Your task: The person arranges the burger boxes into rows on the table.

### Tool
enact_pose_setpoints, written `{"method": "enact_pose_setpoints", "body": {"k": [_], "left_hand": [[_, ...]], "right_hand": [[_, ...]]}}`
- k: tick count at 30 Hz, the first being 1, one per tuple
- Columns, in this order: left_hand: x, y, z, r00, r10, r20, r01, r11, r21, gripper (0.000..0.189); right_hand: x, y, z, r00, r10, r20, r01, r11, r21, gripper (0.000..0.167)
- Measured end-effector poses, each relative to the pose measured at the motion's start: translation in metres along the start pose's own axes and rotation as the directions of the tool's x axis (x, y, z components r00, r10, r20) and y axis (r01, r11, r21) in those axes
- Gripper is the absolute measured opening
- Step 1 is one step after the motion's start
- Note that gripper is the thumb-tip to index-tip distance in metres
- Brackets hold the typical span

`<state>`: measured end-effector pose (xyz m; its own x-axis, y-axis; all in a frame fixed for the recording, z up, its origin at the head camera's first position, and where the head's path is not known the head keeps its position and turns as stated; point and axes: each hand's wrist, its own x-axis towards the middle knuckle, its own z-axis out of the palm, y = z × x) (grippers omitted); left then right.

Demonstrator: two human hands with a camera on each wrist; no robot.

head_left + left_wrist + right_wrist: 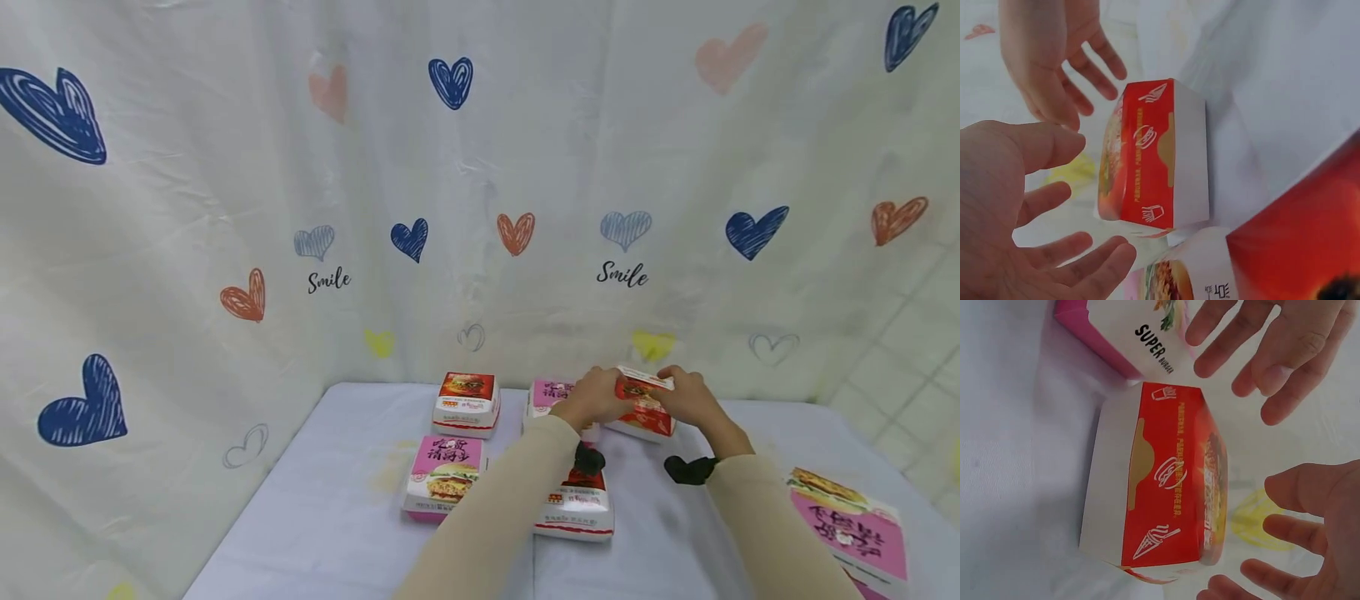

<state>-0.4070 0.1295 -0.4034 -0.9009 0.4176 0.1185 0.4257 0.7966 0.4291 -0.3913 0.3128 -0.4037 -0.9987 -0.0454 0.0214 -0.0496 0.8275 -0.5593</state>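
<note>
A red-and-white burger box (643, 410) with a burger picture on top stands closed at the back right of the table. My left hand (596, 396) is over its left side and my right hand (690, 398) over its right side. In the left wrist view, the left hand's fingers (1054, 256) are spread beside the box's top. The right wrist view shows the right hand's fingers (1297, 531) loosely bent, with a gap to the box. Close to the left hand is a pink-topped burger box (551, 390), partly hidden by that hand.
A red-topped box (573, 521) lies under my left forearm. Further left are another red-topped box (465, 404) and a pink-topped box (446, 475). A larger pink box (847, 533) lies at the right front. Behind the white table (322, 500) hangs a heart-printed curtain (525, 150).
</note>
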Motion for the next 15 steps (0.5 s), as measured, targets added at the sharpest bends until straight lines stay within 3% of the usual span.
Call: {"method": "enact_pose_setpoints", "body": {"k": [8,15], "left_hand": [[0.005,0.003,0.011,0.994,-0.106,0.029,0.107,0.994,-0.036,0.045],[0.004,0.009,0.017,0.997,-0.075,0.02,0.072,0.992,0.102,0.02]], "right_hand": [[0.016,0.018,0.004,0.999,-0.023,0.023,0.023,0.999,-0.032,0.06],[0.02,0.03,0.007,0.992,-0.12,0.044,0.121,0.993,-0.016,0.055]]}}
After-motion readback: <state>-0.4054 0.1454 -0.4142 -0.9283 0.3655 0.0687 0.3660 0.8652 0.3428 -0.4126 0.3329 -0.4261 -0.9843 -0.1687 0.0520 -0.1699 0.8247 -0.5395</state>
